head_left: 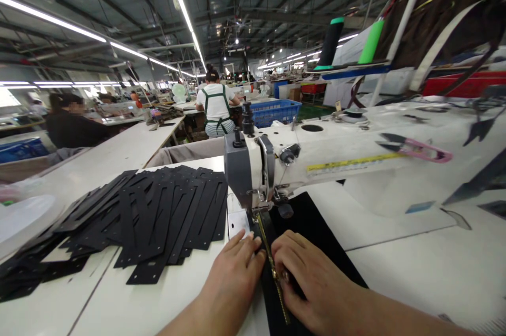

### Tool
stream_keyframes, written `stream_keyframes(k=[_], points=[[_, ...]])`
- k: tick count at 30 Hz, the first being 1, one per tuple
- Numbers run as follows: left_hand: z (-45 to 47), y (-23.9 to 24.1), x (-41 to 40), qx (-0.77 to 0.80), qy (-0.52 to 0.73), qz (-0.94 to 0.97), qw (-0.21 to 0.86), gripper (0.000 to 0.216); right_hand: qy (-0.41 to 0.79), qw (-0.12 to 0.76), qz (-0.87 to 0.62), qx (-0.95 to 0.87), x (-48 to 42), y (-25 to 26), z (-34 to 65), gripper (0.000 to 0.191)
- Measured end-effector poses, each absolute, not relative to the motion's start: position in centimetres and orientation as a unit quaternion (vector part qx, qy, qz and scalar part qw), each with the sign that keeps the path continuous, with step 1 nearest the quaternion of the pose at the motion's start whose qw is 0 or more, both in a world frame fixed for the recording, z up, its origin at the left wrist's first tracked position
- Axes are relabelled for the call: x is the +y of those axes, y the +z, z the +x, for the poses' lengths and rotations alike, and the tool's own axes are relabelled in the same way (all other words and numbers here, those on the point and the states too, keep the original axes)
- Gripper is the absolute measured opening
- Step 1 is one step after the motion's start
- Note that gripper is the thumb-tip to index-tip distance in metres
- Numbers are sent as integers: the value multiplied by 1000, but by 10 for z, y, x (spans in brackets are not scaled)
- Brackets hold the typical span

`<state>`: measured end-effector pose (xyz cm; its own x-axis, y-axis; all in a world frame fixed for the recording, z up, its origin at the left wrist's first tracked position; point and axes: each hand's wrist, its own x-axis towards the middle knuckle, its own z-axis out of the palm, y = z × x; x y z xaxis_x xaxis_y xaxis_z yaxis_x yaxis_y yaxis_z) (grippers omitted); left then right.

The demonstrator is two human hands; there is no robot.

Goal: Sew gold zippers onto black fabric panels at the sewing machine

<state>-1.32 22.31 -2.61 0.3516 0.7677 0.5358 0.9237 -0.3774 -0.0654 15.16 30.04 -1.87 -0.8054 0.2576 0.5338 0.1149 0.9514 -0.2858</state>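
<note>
A gold-toothed zipper (281, 301) runs along a black strip and a wider black fabric panel (306, 214), up to the presser foot of a white sewing machine (348, 141). My left hand (236, 267) lies flat just left of the zipper, fingers stretched toward the needle area and resting on the black strip's edge. To the zipper's right, my right hand (312, 278) is curled over the black panel, thumb and fingers closed at the zipper beside its slider. What is inside the curled fingers is partly hidden.
Many flat black slotted pieces (166, 214) lie heaped on the white table at left. Pink-handled thread snips (419, 147) rest on the machine arm above a yellow measuring tape (351, 163). Thread cones (371, 41) stand behind. Another person (215, 101) sits ahead near a blue basket (276, 112).
</note>
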Motion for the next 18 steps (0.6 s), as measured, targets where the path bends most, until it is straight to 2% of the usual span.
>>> stream_keyframes(k=[3,7,14,18], points=[[-11,-27,220,-528,-218,-798,195,25,68,321,-107,-939,300,-22,155,26],[-8,-29,216,-508,-238,-801,211,31,-32,267,-95,-958,299,-32,157,35],[-13,-28,222,-492,-240,-811,209,30,32,223,-125,-966,303,-29,152,37],[-17,-24,227,-499,-232,-814,189,26,56,226,-133,-963,309,-28,149,38]])
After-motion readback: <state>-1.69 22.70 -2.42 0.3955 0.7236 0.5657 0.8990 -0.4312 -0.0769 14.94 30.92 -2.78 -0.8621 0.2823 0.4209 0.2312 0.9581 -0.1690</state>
